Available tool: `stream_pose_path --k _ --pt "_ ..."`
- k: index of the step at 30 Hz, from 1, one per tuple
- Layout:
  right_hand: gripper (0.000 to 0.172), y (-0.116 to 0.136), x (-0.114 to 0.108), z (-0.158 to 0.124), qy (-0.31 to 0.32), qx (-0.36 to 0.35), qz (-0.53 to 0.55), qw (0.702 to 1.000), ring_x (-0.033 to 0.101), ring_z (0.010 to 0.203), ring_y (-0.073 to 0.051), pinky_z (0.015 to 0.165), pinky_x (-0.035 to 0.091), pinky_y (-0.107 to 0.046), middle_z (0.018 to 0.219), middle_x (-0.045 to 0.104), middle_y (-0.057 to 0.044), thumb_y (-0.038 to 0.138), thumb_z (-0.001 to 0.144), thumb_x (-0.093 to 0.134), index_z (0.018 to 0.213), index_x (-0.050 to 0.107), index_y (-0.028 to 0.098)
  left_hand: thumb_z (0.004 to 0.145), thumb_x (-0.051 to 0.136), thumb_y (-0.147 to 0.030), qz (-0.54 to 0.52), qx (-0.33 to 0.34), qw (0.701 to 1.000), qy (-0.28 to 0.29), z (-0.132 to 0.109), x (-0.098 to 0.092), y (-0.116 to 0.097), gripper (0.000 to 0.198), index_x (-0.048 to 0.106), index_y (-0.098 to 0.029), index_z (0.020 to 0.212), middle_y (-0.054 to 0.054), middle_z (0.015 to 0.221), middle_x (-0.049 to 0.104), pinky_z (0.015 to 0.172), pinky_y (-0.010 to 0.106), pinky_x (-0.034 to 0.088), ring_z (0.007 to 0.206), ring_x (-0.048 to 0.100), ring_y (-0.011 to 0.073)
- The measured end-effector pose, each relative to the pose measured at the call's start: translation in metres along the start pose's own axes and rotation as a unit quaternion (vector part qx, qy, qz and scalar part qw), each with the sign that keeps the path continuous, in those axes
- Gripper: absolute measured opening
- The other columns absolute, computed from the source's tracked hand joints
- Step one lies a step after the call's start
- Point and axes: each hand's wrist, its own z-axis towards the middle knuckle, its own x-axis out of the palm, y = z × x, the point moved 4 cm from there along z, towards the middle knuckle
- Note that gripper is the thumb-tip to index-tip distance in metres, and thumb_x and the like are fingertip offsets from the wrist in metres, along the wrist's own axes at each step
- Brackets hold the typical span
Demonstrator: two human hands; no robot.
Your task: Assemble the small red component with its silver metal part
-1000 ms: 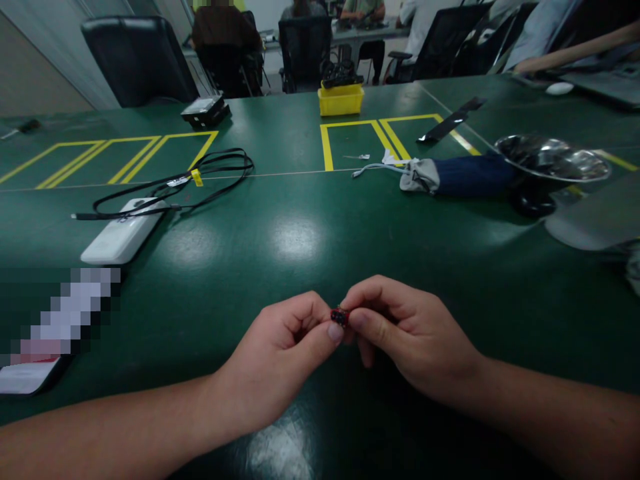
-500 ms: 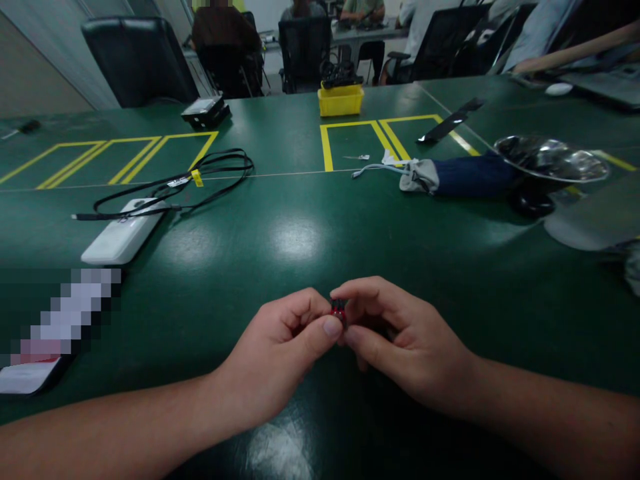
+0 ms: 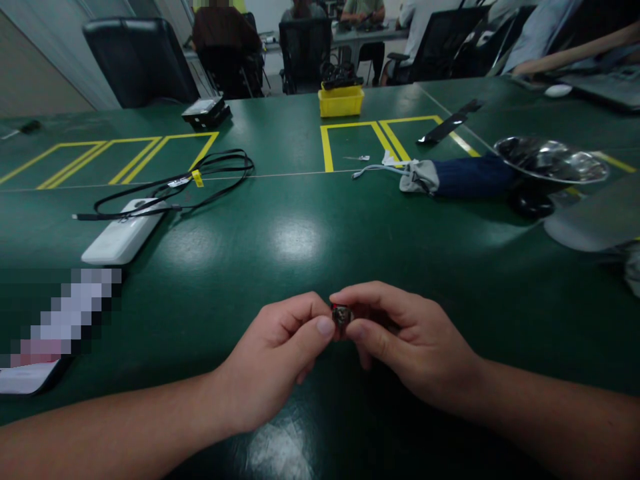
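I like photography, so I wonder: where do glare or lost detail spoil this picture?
Head view: pale patches of glare on the table; head view: bright reflections in the dish; head view: the small part between the fingers is dark, its fine detail lost; head view: mosaic blocks hide much of the phone-like slab.

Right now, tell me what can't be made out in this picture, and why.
Head view, all four:
Small dark piece: too small to identify; fingers of the left hand and right hand partly cover it.
Yellow bin: its front wall and the black bundle hide its inside.
Flat device: pixelation masks its face; the left edge cuts it off.
White tag: any print is too small to read.
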Motion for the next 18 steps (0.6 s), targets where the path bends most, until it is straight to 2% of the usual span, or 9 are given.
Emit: stream_pose_path --k 10,18 --pt "0.024 0.0023 -0.0014 0.0011 -0.014 0.002 0.001 1.000 0.056 0.053 -0.009 0.046 0.047 -0.020 0.073 0.060 -0.001 0.031 0.087 0.057 0.107 0.060 0.018 0.086 0.054 -0.036 -0.037 -0.006 0.999 -0.014 0.0009 0.0014 0.0009 0.019 0.052 -0.018 0.092 -0.007 0.055 0.042 0.039 0.016 0.026 0.042 0.036 0.0045" --pt "0.025 0.0020 -0.0010 0.0004 -0.018 0.005 0.003 1.000 0.056 0.053 -0.009 0.047 0.047 -0.021 0.073 0.060 -0.001 0.030 0.086 0.058 0.108 0.060 0.017 0.085 0.055 -0.036 -0.049 -0.005 0.999 -0.011 0.0022 0.0016 0.0026 0.025 0.052 -0.018 0.103 -0.005 0.064 0.049 0.037 0.015 0.027 0.042 0.036 0.0034"
